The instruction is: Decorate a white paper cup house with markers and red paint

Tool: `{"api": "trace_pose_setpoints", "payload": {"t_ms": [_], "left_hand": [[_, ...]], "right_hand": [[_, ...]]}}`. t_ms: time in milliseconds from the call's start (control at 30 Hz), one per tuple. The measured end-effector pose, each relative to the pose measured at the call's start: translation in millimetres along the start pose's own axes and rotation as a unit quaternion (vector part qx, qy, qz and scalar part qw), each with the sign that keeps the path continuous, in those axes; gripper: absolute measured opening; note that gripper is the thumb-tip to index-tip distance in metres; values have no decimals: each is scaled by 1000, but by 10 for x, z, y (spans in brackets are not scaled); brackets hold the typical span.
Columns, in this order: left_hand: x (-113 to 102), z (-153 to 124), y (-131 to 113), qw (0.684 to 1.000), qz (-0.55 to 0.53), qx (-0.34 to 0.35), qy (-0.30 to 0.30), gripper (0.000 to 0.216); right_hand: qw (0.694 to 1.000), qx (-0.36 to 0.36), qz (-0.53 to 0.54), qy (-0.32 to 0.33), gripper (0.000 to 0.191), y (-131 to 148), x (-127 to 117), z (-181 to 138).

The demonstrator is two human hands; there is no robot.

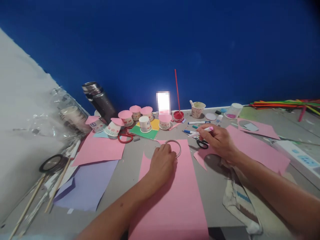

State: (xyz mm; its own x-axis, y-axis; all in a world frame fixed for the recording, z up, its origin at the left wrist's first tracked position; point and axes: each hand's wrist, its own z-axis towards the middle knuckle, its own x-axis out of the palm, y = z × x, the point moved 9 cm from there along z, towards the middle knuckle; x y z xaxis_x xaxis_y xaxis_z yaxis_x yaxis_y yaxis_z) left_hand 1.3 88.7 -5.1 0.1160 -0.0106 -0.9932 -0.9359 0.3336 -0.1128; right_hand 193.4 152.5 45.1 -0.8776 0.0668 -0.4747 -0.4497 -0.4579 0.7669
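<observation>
A long sheet of pink paper (185, 193) lies in front of me, with a curved piece cut from its far left corner. My left hand (163, 158) is closed on the near edge of a thin grey ring (179, 146) and holds it flat on the paper's far end. To the right, my right hand (217, 138) grips a white marker (205, 130) with a pink end, above the table and apart from the paper. Below that marker lie black-handled scissors (202, 144) and a cut pink scrap (202, 156).
Several paper cups with pink cone roofs (125, 115) stand behind, near red-handled scissors (125, 138) and a tilted dark flask (101, 101). Purple paper (87, 183) lies left. A cloth (240, 196) and white power strip (300, 160) are on the right.
</observation>
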Motion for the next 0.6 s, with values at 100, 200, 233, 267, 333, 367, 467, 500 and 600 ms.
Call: {"api": "trace_pose_setpoints", "payload": {"t_ms": [100, 200, 233, 267, 333, 367, 467, 500, 600], "left_hand": [[62, 36, -45, 999, 23, 19, -12, 23], [-46, -17, -4, 998, 33, 24, -40, 22], [-123, -49, 68, 998, 37, 19, -55, 23], [-207, -86, 182, 997, 43, 7, -70, 24], [-415, -189, 518, 989, 61, -43, -128, 22], [-468, -239, 692, 986, 71, -64, -139, 20], [-468, -350, 1112, 979, 102, -125, -123, 23], [-450, -367, 1172, 977, 112, -138, -117, 24], [-415, -319, 1074, 975, 125, -141, -119, 27]], "right_hand": [[995, 56, 75, -32, 39, -292, -3, -65], [973, 127, 181, -60, 45, -578, -7, -67], [964, 147, 212, -70, 48, -649, -12, -67], [954, 165, 237, -79, 50, -703, -19, -70], [941, 189, 267, -88, 53, -759, -24, -78], [937, 197, 273, -88, 53, -766, -21, -84], [936, 206, 277, -72, 53, -739, 6, -106], [937, 207, 275, -67, 53, -729, 15, -115], [939, 211, 268, -55, 54, -727, 45, -149]]}}
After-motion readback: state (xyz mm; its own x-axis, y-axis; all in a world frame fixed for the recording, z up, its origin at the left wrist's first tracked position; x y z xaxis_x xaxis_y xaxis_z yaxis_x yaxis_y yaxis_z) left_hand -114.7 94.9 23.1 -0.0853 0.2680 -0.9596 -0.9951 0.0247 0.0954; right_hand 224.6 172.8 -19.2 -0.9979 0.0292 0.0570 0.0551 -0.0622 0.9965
